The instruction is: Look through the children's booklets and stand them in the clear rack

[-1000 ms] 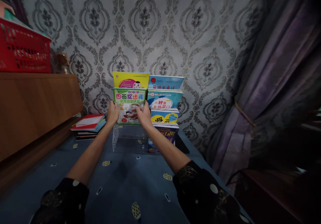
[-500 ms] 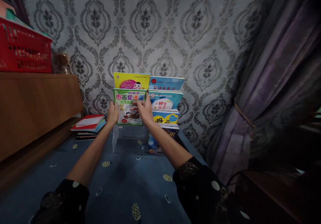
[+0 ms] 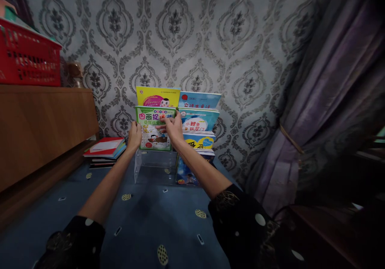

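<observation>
A green-bordered picture book (image 3: 155, 140) stands in the left column of a clear acrylic rack (image 3: 156, 166), in front of a yellow book (image 3: 158, 94). At its left edge, the fingers of my left hand (image 3: 135, 135) are closed on the side of the cover. My right hand (image 3: 174, 130) grips its right edge, with some fingers lying across the front. In the right column stand a light blue book (image 3: 200, 99), a teal book (image 3: 210, 118), a yellow-and-blue book (image 3: 195, 140) and a dark blue book (image 3: 188, 172), partly hidden by my right forearm.
A stack of books (image 3: 105, 150) lies on the left beside a wooden cabinet (image 3: 45, 124), which carries a red plastic basket (image 3: 33, 56). Blue patterned cloth (image 3: 144, 229) covers the surface. Behind is a patterned wall (image 3: 204, 28), and a tied purple curtain (image 3: 285, 140) hangs at the right.
My right hand has shifted slightly upward along the green-bordered book's right side. My left hand stays at the left edge, and the book has hardly moved.
</observation>
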Motion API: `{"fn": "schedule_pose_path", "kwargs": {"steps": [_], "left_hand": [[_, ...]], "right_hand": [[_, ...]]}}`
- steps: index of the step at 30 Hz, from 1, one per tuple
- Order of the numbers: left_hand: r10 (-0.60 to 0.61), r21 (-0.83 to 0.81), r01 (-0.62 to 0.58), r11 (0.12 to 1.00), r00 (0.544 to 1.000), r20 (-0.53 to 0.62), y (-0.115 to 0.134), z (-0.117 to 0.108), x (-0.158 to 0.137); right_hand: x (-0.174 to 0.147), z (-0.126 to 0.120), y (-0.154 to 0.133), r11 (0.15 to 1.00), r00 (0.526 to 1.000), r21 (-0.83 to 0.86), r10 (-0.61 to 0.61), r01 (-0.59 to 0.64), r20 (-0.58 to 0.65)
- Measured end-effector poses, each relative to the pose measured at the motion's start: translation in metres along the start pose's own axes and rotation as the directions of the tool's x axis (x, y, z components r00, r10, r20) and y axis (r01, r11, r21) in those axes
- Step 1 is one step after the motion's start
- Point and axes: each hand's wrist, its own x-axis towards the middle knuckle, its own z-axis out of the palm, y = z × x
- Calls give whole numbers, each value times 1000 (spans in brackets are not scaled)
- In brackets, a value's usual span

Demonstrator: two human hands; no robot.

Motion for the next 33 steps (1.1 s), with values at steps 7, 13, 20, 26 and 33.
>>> {"fn": "schedule_pose_path", "kwargs": {"steps": [7, 13, 20, 26, 33], "left_hand": [[12, -39, -11, 999, 1000, 18, -1, 2, 2], [-11, -53, 11, 999, 1000, -9, -5, 4, 2], [-30, -66, 29, 997, 999, -16, -5, 3, 1], [-37, -66, 37, 997, 999, -12, -2, 2, 0], [-28, -69, 29, 997, 1000, 5, 2, 1, -1]], "right_hand": [[-7, -3, 8, 997, 999, -66, 27, -29, -24], [-14, -8, 17, 957, 994, -268, -102, 109, 40], [-12, -7, 15, 972, 997, -226, -70, 72, 15], [-10, -11, 16, 985, 998, -160, -66, 65, -4], [-8, -13, 19, 986, 996, -139, -90, 88, -8]]}}
